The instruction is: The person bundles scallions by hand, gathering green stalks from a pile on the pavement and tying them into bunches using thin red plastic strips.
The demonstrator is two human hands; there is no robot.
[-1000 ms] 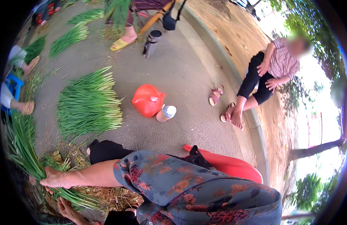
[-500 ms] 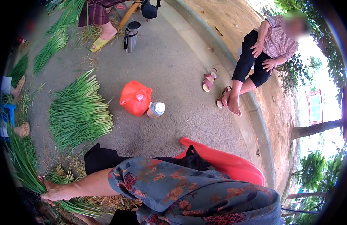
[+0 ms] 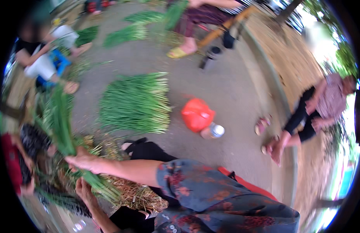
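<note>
My right hand (image 3: 83, 160) is closed around a bunch of long green chive-like stalks (image 3: 63, 126). Their leafy tops point up and away, and their paler ends (image 3: 104, 188) hang past my fist over the litter. Just below those ends is my left hand (image 3: 86, 192), its fingers blurred and partly hidden beside the stalks. A heap of dry trimmings (image 3: 139, 196) lies under and beside my forearms. Farther out, a broad row of the same stalks (image 3: 133, 105) is spread flat on the pavement.
A red plastic bag (image 3: 197, 114) and a bottle (image 3: 215, 130) stand on the pavement. A dark tumbler (image 3: 209, 58) is farther off. People sit around: one on the right (image 3: 324, 105) by a curb, others at upper left and far left. A red chair edge (image 3: 254, 186) shows beside me.
My view has swung left, so the scene sits farther right and is blurred. My right hand still grips the bunch. More of my left hand and of the people at left now shows.
</note>
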